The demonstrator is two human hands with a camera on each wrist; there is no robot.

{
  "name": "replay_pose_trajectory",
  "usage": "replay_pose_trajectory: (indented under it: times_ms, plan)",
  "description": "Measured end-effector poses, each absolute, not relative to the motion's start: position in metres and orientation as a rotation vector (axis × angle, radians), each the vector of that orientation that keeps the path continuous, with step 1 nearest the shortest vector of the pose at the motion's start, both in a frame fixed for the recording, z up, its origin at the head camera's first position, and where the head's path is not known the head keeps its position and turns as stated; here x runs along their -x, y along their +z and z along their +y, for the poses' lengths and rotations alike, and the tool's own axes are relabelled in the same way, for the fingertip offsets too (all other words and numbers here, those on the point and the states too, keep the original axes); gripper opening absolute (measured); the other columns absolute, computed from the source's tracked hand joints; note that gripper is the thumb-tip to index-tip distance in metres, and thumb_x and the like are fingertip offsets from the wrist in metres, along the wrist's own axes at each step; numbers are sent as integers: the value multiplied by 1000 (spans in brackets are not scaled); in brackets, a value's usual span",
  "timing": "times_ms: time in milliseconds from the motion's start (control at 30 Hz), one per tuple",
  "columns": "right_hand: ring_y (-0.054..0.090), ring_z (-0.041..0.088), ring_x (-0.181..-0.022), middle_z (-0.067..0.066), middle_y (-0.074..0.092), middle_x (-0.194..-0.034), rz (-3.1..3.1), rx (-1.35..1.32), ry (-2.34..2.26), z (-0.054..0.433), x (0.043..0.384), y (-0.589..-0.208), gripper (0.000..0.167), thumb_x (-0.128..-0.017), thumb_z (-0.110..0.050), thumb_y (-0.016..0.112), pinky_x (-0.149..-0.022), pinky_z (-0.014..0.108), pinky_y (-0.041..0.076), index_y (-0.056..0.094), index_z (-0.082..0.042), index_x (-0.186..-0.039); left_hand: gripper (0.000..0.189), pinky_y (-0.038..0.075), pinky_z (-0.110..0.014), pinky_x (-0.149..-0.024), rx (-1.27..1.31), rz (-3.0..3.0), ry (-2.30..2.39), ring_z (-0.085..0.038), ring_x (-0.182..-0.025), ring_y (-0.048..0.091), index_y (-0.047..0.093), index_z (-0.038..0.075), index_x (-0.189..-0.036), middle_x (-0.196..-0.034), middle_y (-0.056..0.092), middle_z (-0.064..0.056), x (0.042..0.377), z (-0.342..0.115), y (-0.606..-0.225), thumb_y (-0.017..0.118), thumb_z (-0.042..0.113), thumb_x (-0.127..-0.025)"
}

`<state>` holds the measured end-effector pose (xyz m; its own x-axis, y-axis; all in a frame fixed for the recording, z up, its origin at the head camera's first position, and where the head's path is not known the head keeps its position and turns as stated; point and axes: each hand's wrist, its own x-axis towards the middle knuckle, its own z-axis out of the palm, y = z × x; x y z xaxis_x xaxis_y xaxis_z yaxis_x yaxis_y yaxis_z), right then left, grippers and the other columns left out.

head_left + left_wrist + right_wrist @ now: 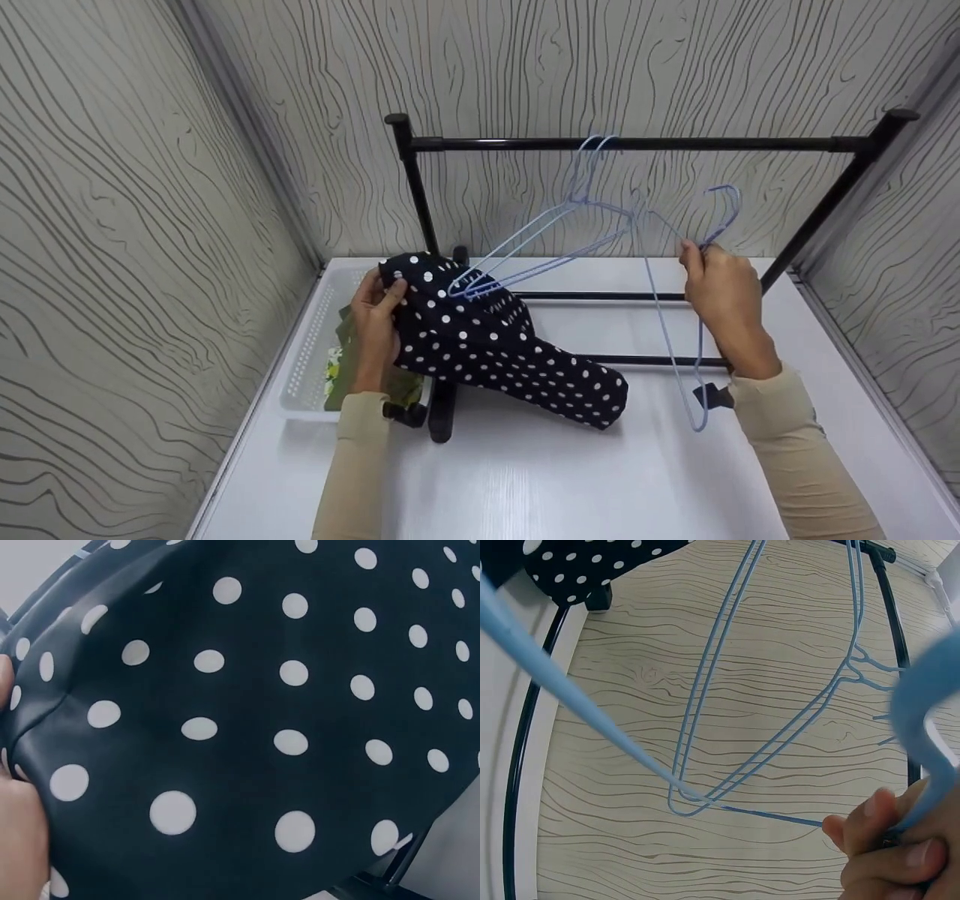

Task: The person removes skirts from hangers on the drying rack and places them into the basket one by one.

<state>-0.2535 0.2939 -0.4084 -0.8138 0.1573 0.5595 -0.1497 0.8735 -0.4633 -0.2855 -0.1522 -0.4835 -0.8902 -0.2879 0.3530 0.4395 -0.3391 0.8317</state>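
A black garment with white polka dots point(502, 360) hangs bunched from my left hand point(375, 322), whose thumb and fingers pinch its upper left edge. The dotted cloth point(247, 705) fills most of the left wrist view, with only a bit of the hand at its left edge. On the right, my right hand point(724, 289) grips a blue hanger point(736, 204) just below its hook; its body hangs tilted down toward the table. In the right wrist view, this hanger point(577, 701) crosses close to the camera, and the fingers point(911, 855) curl round its neck.
Two more blue hangers point(581, 199) hang from the rail of a black rack point(510, 144), their left ends in front of the garment. A white basket point(304, 375) with green, floral cloth point(345, 341) stands at left on the white table point(495, 480). Patterned walls enclose the table.
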Motion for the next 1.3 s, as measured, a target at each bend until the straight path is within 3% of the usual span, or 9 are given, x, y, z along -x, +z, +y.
replay_pose_trajectory:
  times_ms: [133,500,667,867,1167,1300]
  plan:
    - [51,22,-48,16,63,-58,-2448,17,716,295,253,-406,52,-114,-32,52,-43,26,34,60,2,-74,21,52,-20,-68,168,-1506,-2198,-10,-77,62,74,9,-114,-91,70,2,284,-156,-477,72,-3,-97]
    - [50,17,-55,18,67,-72,-2481,85,802,297,253,-399,51,-113,-35,55,-44,20,33,71,13,-105,19,53,-21,-69,231,-1577,-2106,-11,-78,62,76,7,-115,-93,73,1,278,-170,-456,77,3,-96]
    - [49,17,-57,19,67,-74,-2455,44,810,297,254,-400,45,-112,-28,54,-45,19,31,69,15,-112,19,51,-20,-67,209,-1549,-2109,-11,-76,60,77,10,-112,-93,73,1,276,-177,-449,75,0,-96]
    - [56,12,-60,22,73,-82,-2484,20,871,298,255,-398,44,-114,-28,46,-48,18,37,65,12,-119,18,52,-20,-69,136,-1492,-2144,-11,-80,61,76,12,-108,-94,72,2,273,-188,-444,75,-1,-96]
    - [57,14,-68,24,74,-93,-2511,-12,913,301,254,-393,41,-112,-25,49,-55,17,38,62,11,-127,21,49,-19,-66,161,-1380,-2150,-10,-75,58,78,12,-106,-90,71,2,269,-205,-433,72,-6,-96]
    - [62,24,-74,30,74,-105,-2504,-9,908,300,254,-388,43,-112,-24,47,-61,14,37,61,12,-130,18,49,-20,-67,169,-1385,-2135,-11,-77,58,78,10,-108,-92,72,0,267,-211,-428,74,-3,-96]
